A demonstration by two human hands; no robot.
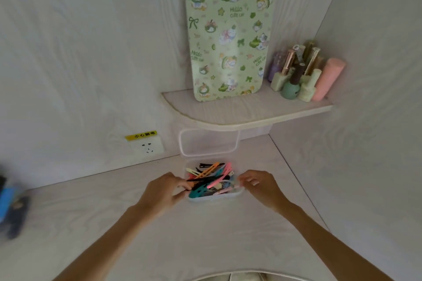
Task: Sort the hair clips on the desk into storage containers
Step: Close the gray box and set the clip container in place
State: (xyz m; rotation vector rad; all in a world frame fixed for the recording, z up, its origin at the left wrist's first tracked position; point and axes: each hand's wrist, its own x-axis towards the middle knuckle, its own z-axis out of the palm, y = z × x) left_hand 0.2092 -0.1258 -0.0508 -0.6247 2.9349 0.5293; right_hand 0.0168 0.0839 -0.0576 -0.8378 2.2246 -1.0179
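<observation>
I had both grips on the box [214,196]: left hand [163,191] pinching clips [210,178], right hand [260,186] holding the 3 o'clock rim. Next, probably, closing the lid [209,142].

Soft, even, rather dim light is falling over everything, casting only faint shadows under the shelf [246,116]. The whole picture is looking slightly hazy. Wide-angle distortion is bending the walls, and the blue object [9,203] at the left edge is smearing into blur.

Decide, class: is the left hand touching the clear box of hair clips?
Touching. The head view shows the left hand against the clear box's left side, fingers reaching the hair clips with no gap.
</observation>
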